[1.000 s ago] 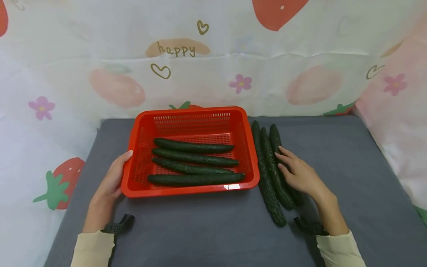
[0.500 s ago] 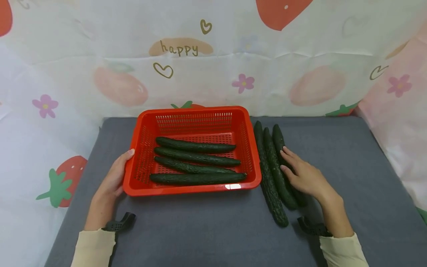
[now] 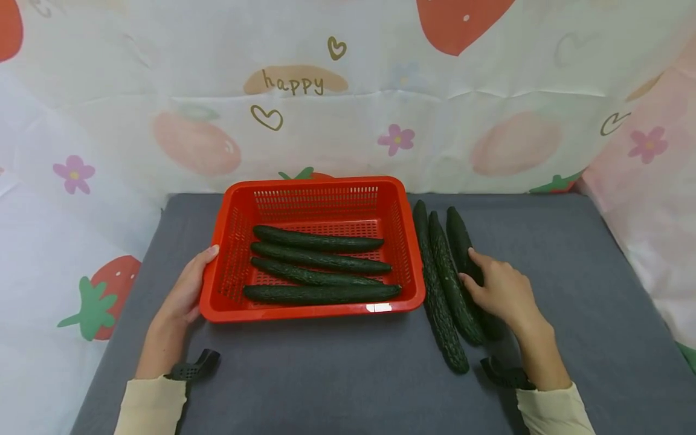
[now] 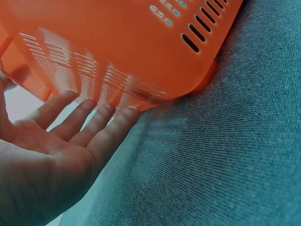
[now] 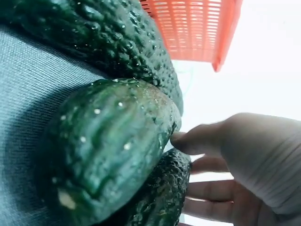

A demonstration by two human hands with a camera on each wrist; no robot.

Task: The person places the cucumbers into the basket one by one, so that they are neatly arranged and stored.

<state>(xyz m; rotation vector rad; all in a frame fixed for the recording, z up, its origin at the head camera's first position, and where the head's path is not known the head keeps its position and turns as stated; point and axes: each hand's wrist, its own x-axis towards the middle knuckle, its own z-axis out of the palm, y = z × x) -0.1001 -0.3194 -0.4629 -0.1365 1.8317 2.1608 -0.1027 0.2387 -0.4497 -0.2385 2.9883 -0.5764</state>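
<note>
My left hand (image 3: 182,287) holds the left side of a red plastic basket (image 3: 304,313), its thumb over the rim. In the left wrist view its fingers (image 4: 96,125) lie against the slotted outer wall. Several dark green cucumbers (image 3: 321,295) lie side by side in the basket. To the right of it, three more lie lengthwise on the cloth. My right hand (image 3: 505,293) grips the rightmost cucumber (image 3: 460,237) between thumb and fingers, covering its middle. The middle cucumber (image 3: 450,283) is close beside the thumb, and the left cucumber (image 3: 438,305) runs along the basket's right side.
A grey cloth (image 3: 326,374) covers the table. Behind it hangs a white curtain (image 3: 348,139) printed with strawberries, flowers and hearts. A black wrist strap (image 3: 196,365) sits on the left forearm, and a similar black strap (image 3: 505,373) on the right.
The right hand's fingers have drawn in around the rightmost cucumber, which has shifted slightly right, away from the middle one. The left hand and basket have stayed in place.
</note>
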